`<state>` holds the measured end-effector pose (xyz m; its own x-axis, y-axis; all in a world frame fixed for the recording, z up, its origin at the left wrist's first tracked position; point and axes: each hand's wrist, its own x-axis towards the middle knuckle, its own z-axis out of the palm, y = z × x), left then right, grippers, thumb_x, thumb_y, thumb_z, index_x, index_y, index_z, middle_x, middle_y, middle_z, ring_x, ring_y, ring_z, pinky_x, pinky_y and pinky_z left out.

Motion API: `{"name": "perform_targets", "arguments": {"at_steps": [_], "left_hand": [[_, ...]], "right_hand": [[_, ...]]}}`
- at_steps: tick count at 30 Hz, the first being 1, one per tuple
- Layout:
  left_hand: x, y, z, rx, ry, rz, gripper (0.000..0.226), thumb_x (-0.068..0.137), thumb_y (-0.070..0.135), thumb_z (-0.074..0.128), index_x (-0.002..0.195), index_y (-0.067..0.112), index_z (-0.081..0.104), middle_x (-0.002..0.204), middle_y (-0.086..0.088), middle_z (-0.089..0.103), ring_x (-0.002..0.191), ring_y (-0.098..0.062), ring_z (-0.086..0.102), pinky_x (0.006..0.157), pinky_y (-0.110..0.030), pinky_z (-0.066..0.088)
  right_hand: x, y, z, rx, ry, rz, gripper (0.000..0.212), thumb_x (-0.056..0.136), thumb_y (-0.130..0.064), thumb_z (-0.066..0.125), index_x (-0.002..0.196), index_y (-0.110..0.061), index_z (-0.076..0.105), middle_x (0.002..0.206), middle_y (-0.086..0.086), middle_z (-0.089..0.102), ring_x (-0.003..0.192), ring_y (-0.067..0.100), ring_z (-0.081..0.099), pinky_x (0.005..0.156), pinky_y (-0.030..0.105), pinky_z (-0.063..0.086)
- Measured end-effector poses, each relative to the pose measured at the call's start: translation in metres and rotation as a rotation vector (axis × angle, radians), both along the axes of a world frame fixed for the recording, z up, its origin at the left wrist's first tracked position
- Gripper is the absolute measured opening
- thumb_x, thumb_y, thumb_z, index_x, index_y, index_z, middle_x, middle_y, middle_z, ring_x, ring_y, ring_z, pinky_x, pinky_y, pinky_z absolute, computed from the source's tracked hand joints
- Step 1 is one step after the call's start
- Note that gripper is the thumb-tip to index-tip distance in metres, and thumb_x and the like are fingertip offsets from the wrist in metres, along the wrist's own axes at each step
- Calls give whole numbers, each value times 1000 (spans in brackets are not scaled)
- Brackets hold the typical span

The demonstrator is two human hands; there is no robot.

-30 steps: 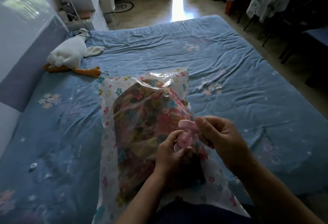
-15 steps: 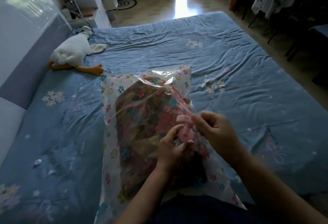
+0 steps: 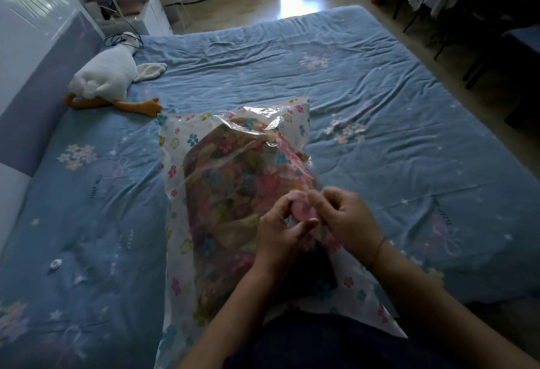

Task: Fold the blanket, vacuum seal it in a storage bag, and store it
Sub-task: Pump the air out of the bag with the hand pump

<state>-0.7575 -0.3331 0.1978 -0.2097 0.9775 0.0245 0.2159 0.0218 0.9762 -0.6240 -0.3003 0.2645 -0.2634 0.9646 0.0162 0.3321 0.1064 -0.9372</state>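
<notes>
My left grip (image 3: 280,234) and right grip (image 3: 347,216) both pinch the pink valve (image 3: 304,208) on the storage bag (image 3: 181,146) holding the blanket (image 3: 233,181). A plush goose (image 3: 105,76) lies at 10 o'clock.

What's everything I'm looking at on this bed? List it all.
bed sheet: one, blue, flower-printed, covering the bed
storage bag: one, clear with coloured flowers, mid-bed
blanket: one, multicolour floral, inside the storage bag
pink valve: one, pink, on the bag between the hands
plush goose: one, white, orange feet, far left
small disc: one, white, on the sheet, left
left hand: one, holding the pink valve
right hand: one, pinching the pink valve
</notes>
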Motion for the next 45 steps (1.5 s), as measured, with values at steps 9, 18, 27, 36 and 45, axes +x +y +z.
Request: {"name": "perform_targets", "arguments": {"at_steps": [9,18,27,36,45], "left_hand": [[-2,2,3,7,-21,-2,61,69,33,83,124,16,65,114,4,72,107,-10,67,94,-37,55],[-3,4,5,-22,-13,-20,56,70,24,86,122,17,65,112,4,72,105,-9,68,93,-35,56],[1,-4,2,12,46,10,49,69,24,84,115,21,67,106,12,74,101,-5,69,91,-38,56],[3,-2,4,1,39,8,62,70,39,82,125,20,64,116,6,71,108,-8,67,94,-42,55],[-2,-2,7,-5,-17,-3,53,75,21,85,124,15,65,114,3,72,108,-11,68,94,-42,55]], "right_hand": [[-3,-7,49,319,203,-55,46,91,-38,55,57,-8,48,50,-7,41,47,5,38,48,21,34],[-2,-7,39,149,140,-39,43,90,-40,57,54,-18,49,44,-10,43,43,1,37,46,16,32],[-1,-5,-11,-48,-54,-52,48,86,-48,60,57,-11,48,49,-8,37,44,4,35,48,23,32],[-1,-18,50,299,287,-122,56,89,-43,57,60,5,52,51,-2,54,45,13,46,46,26,39],[-2,-20,60,317,221,-106,47,91,-32,64,51,-21,43,44,-12,38,41,1,33,45,13,29]]}}
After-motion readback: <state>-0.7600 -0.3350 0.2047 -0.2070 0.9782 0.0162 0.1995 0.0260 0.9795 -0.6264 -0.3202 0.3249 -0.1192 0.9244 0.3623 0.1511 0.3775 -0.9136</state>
